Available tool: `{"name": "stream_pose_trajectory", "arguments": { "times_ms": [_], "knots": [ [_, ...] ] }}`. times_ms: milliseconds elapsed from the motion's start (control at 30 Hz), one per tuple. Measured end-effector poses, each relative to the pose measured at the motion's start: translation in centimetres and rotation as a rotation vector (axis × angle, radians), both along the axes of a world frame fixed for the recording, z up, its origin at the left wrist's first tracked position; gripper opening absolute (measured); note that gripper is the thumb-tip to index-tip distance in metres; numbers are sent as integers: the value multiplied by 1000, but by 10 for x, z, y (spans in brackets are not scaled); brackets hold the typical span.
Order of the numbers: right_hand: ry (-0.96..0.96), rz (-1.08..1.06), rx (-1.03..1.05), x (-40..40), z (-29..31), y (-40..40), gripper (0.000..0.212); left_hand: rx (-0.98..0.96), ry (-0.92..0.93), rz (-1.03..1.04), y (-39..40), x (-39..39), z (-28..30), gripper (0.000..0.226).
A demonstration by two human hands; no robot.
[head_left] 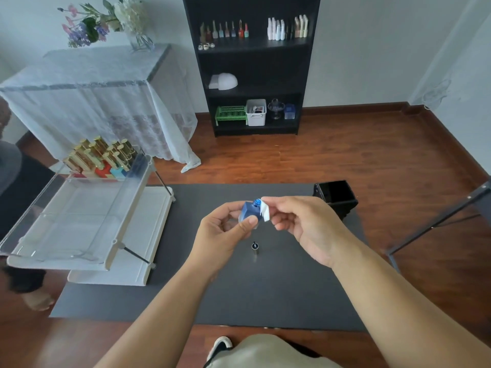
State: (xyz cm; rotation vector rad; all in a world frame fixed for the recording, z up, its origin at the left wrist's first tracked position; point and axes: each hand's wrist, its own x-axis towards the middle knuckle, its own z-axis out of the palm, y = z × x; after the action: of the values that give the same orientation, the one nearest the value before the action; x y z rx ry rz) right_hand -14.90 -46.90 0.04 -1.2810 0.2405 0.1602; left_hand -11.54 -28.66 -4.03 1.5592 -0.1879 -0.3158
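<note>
Gripped a small blue bottle (249, 213) in the left hand (225, 228), thumb and curled fingers closed round its body, raised above the middle of the dark tabletop (265, 293) and tilted a little. Pinched a folded white wipe (265, 211) in the right hand (300, 224) between thumb and fingertips, the wipe touching the right side of the bottle at its open neck. Noted a small metallic cap (255, 250) upright on the tabletop near its centre, below the two hands and apart from them, a dark stem pointing up from it. Noted a black bin (336, 199) at the far right corner. Noted a clear two-tier rack (79, 224) along the left edge, with gold-capped bottles (103, 155) clustered at its far end.
</note>
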Motion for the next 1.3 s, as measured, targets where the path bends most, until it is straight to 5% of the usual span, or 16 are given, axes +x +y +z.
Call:
{"name": "stream_pose_trajectory", "arguments": {
  "times_ms": [133,333,567,833,1300],
  "knots": [
    [-19,-20,-49,-3,-8,3,14,14,-19,-6,-1,-2,0,27],
    [-60,-98,-37,0,-17,6,40,46,-80,-12,-7,-3,0,32],
    [-133,-87,-161,0,-20,5,17,112,-117,-14,-7,-3,-2,27],
    [-255,79,-149,-4,-16,-12,20,142,-162,-166,-3,2,8,29],
    [-369,263,-149,-8,-10,-18,18,47,58,-530,13,20,33,20]
  ]
}}
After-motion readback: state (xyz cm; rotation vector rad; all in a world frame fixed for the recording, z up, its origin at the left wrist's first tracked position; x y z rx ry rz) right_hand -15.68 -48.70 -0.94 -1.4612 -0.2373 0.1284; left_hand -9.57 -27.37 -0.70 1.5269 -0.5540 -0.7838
